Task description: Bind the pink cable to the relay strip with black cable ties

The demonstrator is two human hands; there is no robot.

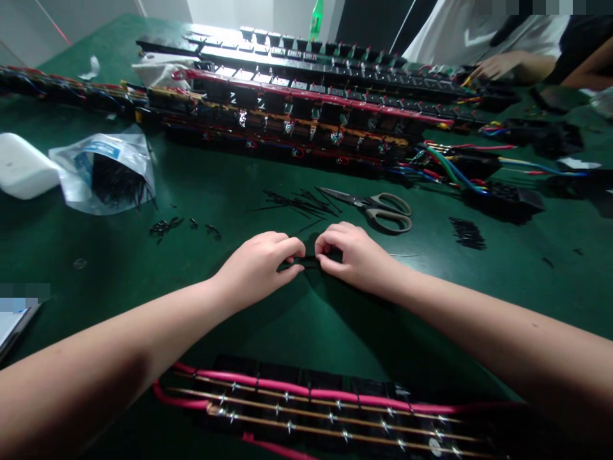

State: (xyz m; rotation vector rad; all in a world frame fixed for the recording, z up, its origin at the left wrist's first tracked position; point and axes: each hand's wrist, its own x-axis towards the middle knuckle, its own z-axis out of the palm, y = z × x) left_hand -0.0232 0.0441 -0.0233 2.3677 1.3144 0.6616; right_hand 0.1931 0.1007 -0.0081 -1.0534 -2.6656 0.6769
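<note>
Low over the green table, my left hand (258, 265) and my right hand (352, 255) face each other, almost touching. Thin black strips that look like cable ties (310, 262) span the small gap between them. Both hands have curled fingers and thumbs closed on these strips; how many there are is hard to see. Just beyond my hands lies a loose pile of black cable ties (301, 203). Scissors with grey handles (390, 211) rest to the right of that pile, their blades pointing left.
An open plastic bag (105, 169) of black ties lies left, beside a white object (23, 166). Small black pieces (165, 225) and a black bundle (467, 233) flank my hands. Long wired assemblies (297, 108) cross the back; another (325, 409) lies nearest me. Another person's hand (495, 66) is at upper right.
</note>
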